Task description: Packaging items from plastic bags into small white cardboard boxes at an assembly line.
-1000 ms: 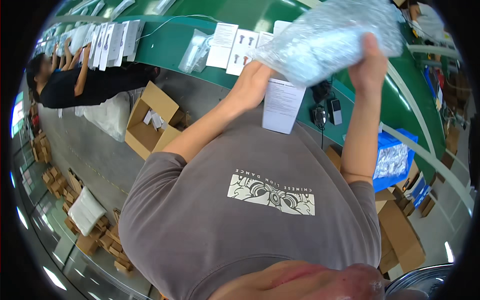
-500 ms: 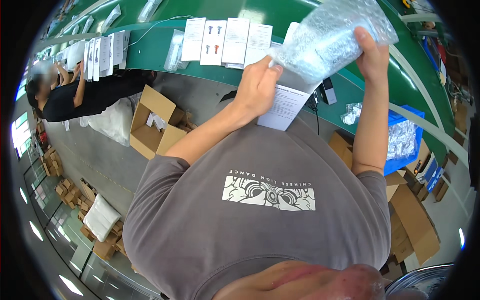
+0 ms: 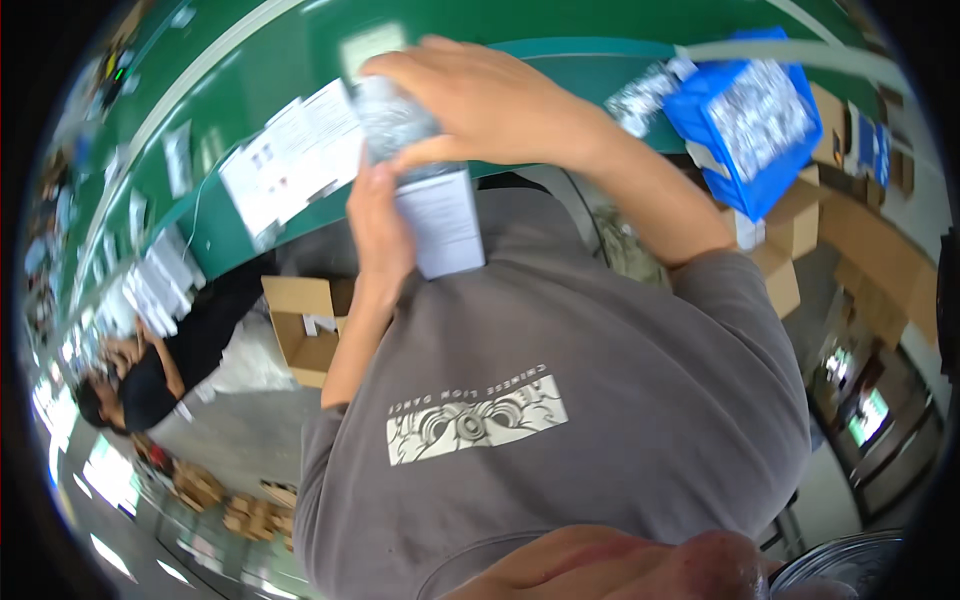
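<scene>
Clasping one clear bubble-wrap bundle in the right hand, at the far end of one white rectangular carton; gripping that carton with the left hand. At right, one blue plastic bin.

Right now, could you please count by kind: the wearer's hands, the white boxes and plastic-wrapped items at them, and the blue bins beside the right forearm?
Hands: 2, left hand and right hand
White box: 1
Plastic-wrapped item: 1
Blue bin: 1
Total: 5
</scene>
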Tool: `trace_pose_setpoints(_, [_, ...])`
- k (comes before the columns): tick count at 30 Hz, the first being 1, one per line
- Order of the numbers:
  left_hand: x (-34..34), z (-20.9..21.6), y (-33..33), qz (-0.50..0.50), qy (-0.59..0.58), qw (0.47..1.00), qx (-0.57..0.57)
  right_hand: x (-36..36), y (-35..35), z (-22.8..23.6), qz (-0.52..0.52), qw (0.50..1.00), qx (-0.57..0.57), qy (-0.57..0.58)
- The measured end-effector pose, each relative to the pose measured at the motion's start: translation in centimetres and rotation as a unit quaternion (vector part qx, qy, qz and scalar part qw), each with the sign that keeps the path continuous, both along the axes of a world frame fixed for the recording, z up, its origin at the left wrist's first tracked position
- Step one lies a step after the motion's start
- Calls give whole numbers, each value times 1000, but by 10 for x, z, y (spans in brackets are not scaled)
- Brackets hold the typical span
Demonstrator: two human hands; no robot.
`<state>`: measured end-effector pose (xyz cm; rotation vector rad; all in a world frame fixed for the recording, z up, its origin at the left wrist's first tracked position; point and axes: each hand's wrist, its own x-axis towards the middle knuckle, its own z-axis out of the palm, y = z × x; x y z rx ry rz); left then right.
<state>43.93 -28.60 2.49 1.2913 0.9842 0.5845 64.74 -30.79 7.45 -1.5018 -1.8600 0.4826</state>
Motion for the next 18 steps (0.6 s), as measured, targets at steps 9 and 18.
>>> trace_pose_setpoints(9, [18,-20,-11,36,39,997,-48,46,-24,-25,261,934,-192,150])
trace_pose_setpoints(18, [13,-28,-2,91,69,993,7,166,-260,-336,-651,693,-309,8])
